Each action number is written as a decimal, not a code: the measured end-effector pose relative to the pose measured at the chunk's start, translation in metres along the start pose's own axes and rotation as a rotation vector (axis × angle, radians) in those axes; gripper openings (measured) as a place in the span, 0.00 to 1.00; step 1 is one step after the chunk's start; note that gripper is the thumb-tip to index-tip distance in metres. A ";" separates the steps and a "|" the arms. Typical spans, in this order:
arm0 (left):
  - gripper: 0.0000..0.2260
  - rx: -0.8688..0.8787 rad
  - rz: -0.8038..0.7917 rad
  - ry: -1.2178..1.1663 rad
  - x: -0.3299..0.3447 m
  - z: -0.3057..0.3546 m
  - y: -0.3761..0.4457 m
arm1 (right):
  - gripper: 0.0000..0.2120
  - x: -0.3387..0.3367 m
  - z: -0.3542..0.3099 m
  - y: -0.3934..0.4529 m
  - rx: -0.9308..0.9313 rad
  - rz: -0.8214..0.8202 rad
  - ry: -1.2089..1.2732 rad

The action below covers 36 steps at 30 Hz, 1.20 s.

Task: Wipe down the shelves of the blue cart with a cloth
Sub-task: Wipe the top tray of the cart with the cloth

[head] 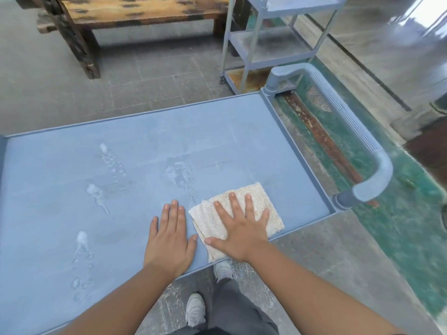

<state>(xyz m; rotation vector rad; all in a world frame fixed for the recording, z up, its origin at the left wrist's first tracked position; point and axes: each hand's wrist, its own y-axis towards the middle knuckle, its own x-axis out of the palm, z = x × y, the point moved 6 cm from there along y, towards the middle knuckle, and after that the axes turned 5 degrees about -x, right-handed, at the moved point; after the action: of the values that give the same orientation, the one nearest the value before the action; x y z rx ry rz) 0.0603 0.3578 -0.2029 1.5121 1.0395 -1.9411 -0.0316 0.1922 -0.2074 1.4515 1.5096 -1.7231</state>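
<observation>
The blue cart's top shelf (145, 141) fills the middle of the view, with wet streaks and droplet trails on its left and centre. A folded beige cloth (258, 193) lies near the shelf's front right corner. My right hand (239, 228) presses flat on the cloth with fingers spread. My left hand (169, 235) rests flat on the bare shelf just left of the cloth, fingers straight. The cart's curved handle (372, 184) sticks out on the right.
A second grey-blue shelf cart (273, 56) stands behind the cart's far right corner. A worn wooden bench (135, 13) is at the back left. The floor is grey tile, with a green painted strip on the right. My shoes show below the front edge.
</observation>
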 end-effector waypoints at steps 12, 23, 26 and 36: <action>0.37 -0.006 0.004 -0.015 0.002 0.003 0.001 | 0.44 -0.047 0.156 0.017 0.237 0.170 -0.019; 0.36 0.006 0.019 -0.023 0.006 -0.002 0.001 | 0.45 -0.046 0.042 0.063 0.139 0.187 0.020; 0.36 0.007 0.032 -0.019 0.006 0.000 0.003 | 0.43 -0.036 -0.034 0.077 -0.002 0.176 0.019; 0.36 0.018 0.053 -0.053 -0.002 0.008 0.004 | 0.43 -0.042 -0.014 0.079 -0.067 0.218 -0.052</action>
<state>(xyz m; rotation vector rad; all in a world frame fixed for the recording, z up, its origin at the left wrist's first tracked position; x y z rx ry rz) 0.0589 0.3492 -0.2012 1.4743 0.9523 -1.9479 0.0555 0.1668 -0.2041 1.4661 1.3165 -1.5544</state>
